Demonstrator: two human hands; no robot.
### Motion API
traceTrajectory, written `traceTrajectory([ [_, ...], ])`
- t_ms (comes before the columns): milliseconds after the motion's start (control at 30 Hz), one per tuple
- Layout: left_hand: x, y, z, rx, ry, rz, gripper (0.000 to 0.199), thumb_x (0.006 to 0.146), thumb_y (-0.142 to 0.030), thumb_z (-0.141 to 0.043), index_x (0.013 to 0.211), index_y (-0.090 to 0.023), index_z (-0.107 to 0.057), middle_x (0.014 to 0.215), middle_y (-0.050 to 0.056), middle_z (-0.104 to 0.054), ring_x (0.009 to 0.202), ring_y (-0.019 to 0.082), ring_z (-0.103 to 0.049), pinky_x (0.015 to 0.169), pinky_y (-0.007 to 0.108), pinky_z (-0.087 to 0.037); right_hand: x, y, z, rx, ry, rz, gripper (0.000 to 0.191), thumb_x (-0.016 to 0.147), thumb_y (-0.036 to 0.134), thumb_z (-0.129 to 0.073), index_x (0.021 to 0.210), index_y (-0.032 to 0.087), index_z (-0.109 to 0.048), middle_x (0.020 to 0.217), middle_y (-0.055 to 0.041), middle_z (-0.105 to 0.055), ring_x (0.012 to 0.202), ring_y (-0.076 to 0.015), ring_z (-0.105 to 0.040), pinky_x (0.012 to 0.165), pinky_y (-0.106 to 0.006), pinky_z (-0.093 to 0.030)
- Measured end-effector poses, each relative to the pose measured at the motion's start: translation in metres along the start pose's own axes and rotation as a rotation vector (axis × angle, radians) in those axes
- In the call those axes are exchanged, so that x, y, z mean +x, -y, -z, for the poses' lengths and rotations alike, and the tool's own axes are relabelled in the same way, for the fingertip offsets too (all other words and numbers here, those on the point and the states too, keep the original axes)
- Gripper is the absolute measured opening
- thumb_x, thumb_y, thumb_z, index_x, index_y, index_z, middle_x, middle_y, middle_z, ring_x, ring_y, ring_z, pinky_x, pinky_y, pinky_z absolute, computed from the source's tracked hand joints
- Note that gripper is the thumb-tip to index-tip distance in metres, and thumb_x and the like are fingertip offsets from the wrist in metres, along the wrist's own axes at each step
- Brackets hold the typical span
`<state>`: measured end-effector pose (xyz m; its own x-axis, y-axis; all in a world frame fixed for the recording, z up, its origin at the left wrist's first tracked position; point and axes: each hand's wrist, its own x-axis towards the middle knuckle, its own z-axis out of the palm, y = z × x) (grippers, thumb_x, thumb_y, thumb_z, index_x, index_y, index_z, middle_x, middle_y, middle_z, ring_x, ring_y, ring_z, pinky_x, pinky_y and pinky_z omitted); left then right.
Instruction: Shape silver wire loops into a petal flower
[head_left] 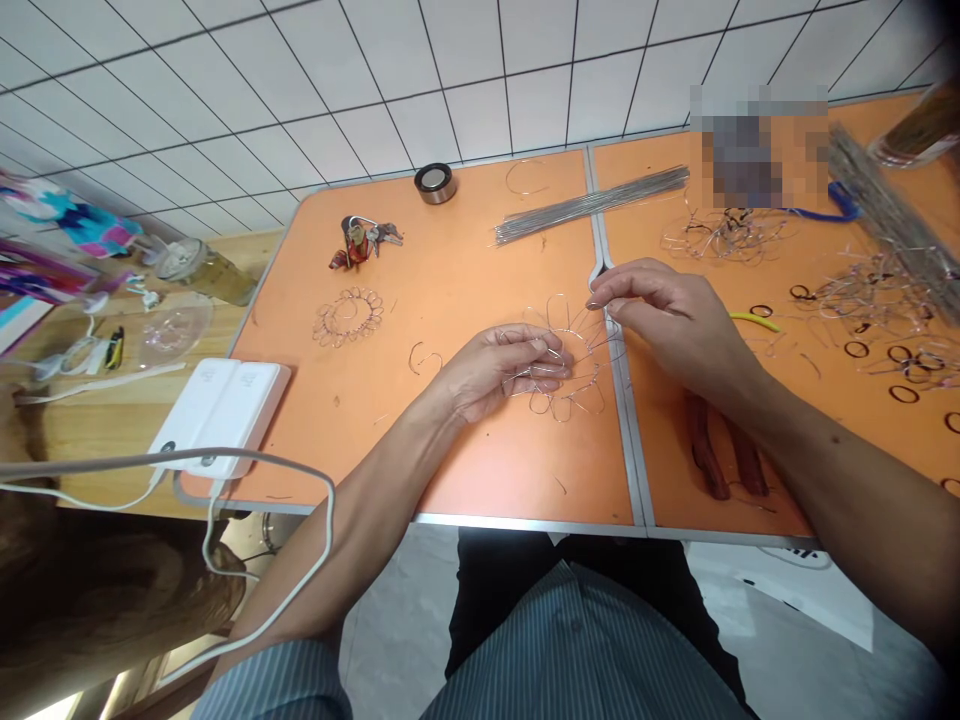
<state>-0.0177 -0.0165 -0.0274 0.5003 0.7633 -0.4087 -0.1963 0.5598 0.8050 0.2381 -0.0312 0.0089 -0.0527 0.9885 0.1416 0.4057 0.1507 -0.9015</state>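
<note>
Between the hands sits a wire ring, thin and silvery, fringed with rounded loops like petals, a bit uneven. The left hand pinches its left side; the right hand, fingertips together, pinches wire at its far right edge.

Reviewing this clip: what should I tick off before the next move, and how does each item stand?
1. Left hand holding the looped wire piece: ok, gripped at its left side.
2. Right hand gripping a strand: cannot tell; its fingertips are by the piece's upper right, but the wire is too fine.
3. Straight wire bundle lying apart from both hands: ok.
4. Red handles fully in sight: not ok, partly covered by the right arm.
5. White cable touching the left forearm: cannot tell; it crosses in front.
</note>
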Motion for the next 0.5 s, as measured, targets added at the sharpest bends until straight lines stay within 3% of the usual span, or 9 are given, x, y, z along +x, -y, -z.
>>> traceTrajectory([
  [133, -0.0002, -0.0002, 0.0002, 0.000, -0.005, 0.001, 0.015, 0.101, -0.025, -0.095, 0.104, -0.013, -0.088, 0.119, 0.019, -0.092, 0.106, 0.030, -0.093, 0.095, 0.039, -0.071, 0.0008, -0.0012, 0.0002, 0.012, -0.003, 0.014, 0.013, 0.099, 0.036, -0.079, 0.087, 0.036, -0.085, 0.121, -0.0060, -0.090, 0.137, -0.0416, -0.077, 0.126, -0.064, -0.058],
  [500, -0.0007, -0.0005, 0.0010, -0.010, 0.006, 0.010, 0.009, 0.103, -0.022, -0.090, 0.104, -0.013, -0.088, 0.117, 0.018, -0.093, 0.105, 0.029, -0.093, 0.095, 0.038, -0.073, 0.0008, -0.0013, 0.0018, 0.096, 0.015, -0.149, 0.010, 0.097, 0.040, -0.088, 0.092, 0.031, -0.089, 0.105, -0.0063, -0.088, 0.109, -0.0344, -0.080, 0.108, -0.055, -0.068],
])
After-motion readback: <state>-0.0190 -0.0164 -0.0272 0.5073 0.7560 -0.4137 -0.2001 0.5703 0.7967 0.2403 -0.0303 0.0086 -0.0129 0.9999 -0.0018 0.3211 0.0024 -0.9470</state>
